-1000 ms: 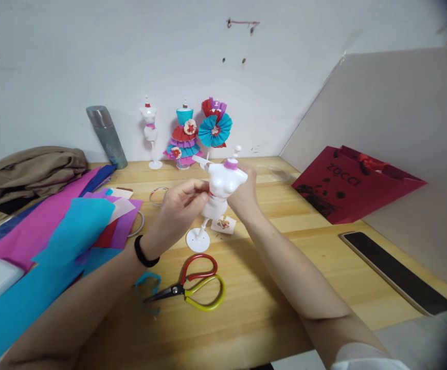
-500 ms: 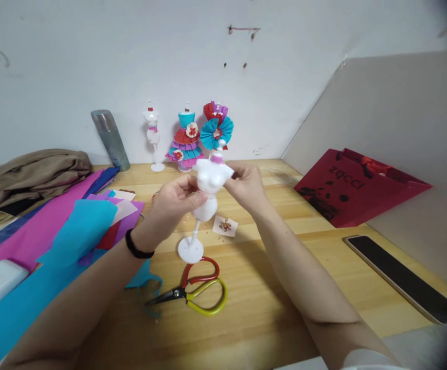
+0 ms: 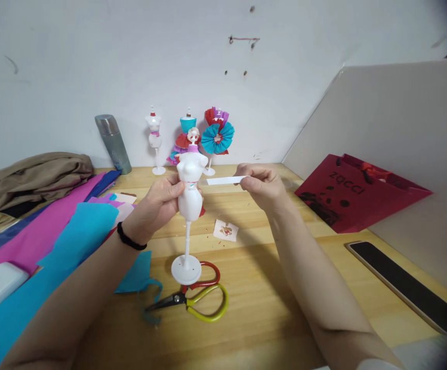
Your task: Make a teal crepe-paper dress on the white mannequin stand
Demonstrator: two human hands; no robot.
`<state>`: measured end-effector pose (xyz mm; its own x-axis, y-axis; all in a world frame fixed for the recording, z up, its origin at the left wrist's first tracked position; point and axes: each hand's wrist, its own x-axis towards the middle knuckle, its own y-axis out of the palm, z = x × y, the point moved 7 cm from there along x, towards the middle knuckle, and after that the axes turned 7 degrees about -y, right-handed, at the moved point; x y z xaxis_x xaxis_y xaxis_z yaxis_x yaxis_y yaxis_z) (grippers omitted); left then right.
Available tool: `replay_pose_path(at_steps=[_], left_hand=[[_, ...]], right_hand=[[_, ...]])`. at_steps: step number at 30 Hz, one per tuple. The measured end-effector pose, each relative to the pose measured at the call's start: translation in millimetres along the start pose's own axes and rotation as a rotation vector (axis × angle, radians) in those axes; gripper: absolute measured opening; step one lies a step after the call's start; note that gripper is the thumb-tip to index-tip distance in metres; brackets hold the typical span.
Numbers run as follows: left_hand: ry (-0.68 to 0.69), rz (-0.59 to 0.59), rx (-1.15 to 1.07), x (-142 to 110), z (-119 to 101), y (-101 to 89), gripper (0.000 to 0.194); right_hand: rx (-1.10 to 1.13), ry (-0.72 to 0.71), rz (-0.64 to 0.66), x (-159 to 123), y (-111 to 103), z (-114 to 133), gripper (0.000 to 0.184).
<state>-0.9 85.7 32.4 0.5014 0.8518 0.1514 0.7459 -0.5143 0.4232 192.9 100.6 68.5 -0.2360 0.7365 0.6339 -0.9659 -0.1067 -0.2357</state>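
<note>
My left hand [image 3: 160, 203] grips a small white toy mannequin [image 3: 191, 203] by the waist, with the thumb in front. The mannequin is upright, with a purple band [image 3: 193, 148] at its neck and a thin reddish line round its waist. Between thumb and fingers my right hand [image 3: 265, 186] pinches a white strip [image 3: 225, 181] by one end. The strip points left toward the mannequin's waist; I cannot tell whether its far end touches. Scissors [image 3: 207, 303] with one red and one yellow handle lie below the mannequin's round base.
At the wall stand a bare mannequin [image 3: 155, 140] and two paper-dressed ones [image 3: 188, 125] [image 3: 217, 137], plus a flask [image 3: 113, 145]. Coloured paper [image 3: 80, 226] and brown cloth [image 3: 38, 177] lie left. A printed card [image 3: 226, 230] is central; a red bag [image 3: 358, 192] and phone [image 3: 404, 285] sit right.
The mannequin has moved slightly left and toward me and now stands straighter. My right hand has drawn away from it to the right, and the white strip now shows in its fingers.
</note>
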Motion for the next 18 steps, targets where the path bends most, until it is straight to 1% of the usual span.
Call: replay_pose_path(at_steps=[6, 9, 12, 15, 17, 18], left_hand=[[0.001, -0.024, -0.050, 0.1, 0.1, 5.2, 0.032], [0.013, -0.027, -0.032, 0.1, 0.3, 8.5, 0.033], [0.023, -0.016, -0.035, -0.5, 0.5, 11.1, 0.037], [0.045, -0.025, -0.032, -1.8, -2.9, 10.1, 0.038], [0.074, -0.064, -0.023, -2.9, -8.0, 5.9, 0.038], [0.091, -0.090, -0.016, -3.6, -10.9, 3.1, 0.038]], right_hand=[[0.167, -0.058, -0.023, 1.3, 7.0, 1.3, 0.055], [0.228, -0.076, -0.033, 0.3, 13.6, -2.5, 0.060], [0.285, -0.064, -0.057, -1.3, 22.0, -9.7, 0.062], [0.326, -0.027, -0.067, -1.8, 27.7, -17.2, 0.060], [0.300, 0.014, -0.061, -1.7, 27.4, -20.7, 0.052], [0.252, 0.033, -0.065, -1.8, 25.3, -21.1, 0.045]])
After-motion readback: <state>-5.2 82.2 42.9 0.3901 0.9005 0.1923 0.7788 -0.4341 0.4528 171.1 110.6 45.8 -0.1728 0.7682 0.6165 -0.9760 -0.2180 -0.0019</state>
